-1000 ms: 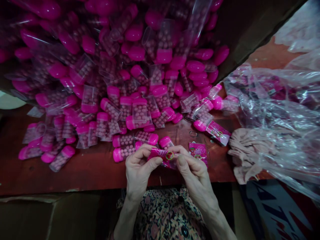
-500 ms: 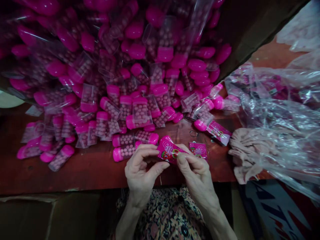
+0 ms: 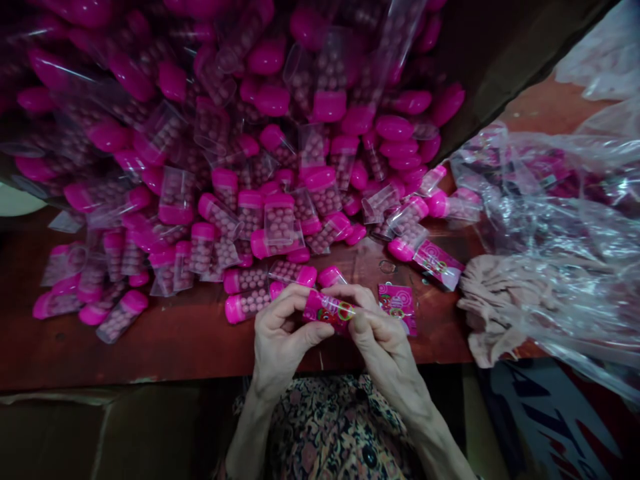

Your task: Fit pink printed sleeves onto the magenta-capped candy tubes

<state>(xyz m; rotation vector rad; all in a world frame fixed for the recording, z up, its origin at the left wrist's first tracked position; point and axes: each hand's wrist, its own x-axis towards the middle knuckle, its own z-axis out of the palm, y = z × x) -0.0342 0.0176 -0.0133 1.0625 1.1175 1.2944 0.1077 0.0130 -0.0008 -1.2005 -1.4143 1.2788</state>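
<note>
Between my two hands, above the front of the table, is a pink printed label sleeve [image 3: 327,312] with fruit pictures. My left hand [image 3: 286,327] pinches its left end between thumb and fingers. The right end is gripped by my right hand [image 3: 383,340], its thumb lying on the printed face. Whether anything is inside the sleeve I cannot tell. Just behind the fingers lies a clear candy bottle with a pink cap [image 3: 331,276], partly hidden. Close to my right hand is a flat pink label sleeve [image 3: 399,303] on the table.
A large heap of pink-capped bottles of round candies [image 3: 280,220] spills from a dark container onto the red-brown table [image 3: 190,343]. One bottle wearing a printed sleeve [image 3: 439,263] lies at right. Beyond it are a beige cloth [image 3: 493,307] and clear plastic bags [image 3: 565,220].
Both hands have turned the sleeve from tilted to more level and shifted it slightly left and down. The bottle cap behind it now shows.
</note>
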